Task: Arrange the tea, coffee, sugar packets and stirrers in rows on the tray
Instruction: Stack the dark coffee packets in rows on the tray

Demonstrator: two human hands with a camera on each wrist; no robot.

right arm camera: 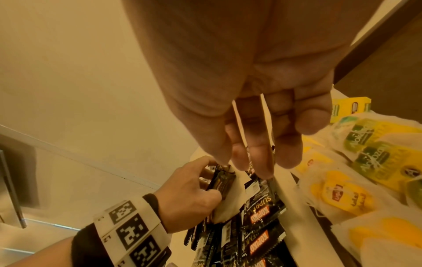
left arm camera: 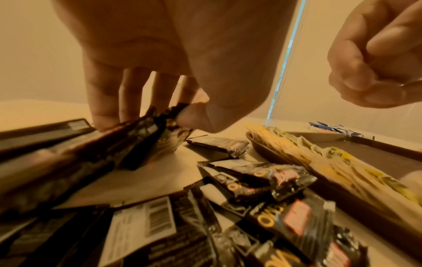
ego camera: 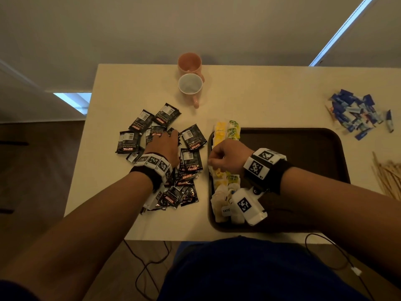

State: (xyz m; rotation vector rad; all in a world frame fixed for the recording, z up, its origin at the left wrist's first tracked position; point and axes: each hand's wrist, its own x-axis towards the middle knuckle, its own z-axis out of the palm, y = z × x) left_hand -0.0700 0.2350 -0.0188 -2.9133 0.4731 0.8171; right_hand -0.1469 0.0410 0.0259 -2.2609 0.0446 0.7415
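Two columns of tea bags point(ego camera: 225, 135), yellow paper and green-labelled, run along the left edge of the dark brown plastic tray point(ego camera: 303, 135). I read that as a first row set hard against the rim, keeping the rest of the tray floor free for the other kinds.

Left hand point(ego camera: 166, 148) is down in the loose pile of black foil coffee sachets point(ego camera: 191, 137) on the cream bench point(ego camera: 121, 88), left of the tray. From the left wrist view, its fingers point(left arm camera: 105, 101) and thumb pinch one sachet, its edge lifted off the bench; probably the first coffee pick.

Right hand point(ego camera: 225, 155) hovers over the tray's left rim above the tea, fingers curled inward. I can't tell whether they hold anything.

Blue-and-white sugar packets point(ego camera: 355, 114) lie heaped on the bench beyond the tray's far right corner; thin wooden stirrers point(ego camera: 388, 174) lie right of it. Both appear unsorted. Two pink mugs point(ego camera: 189, 72) stand behind the sachets, clear of the work.
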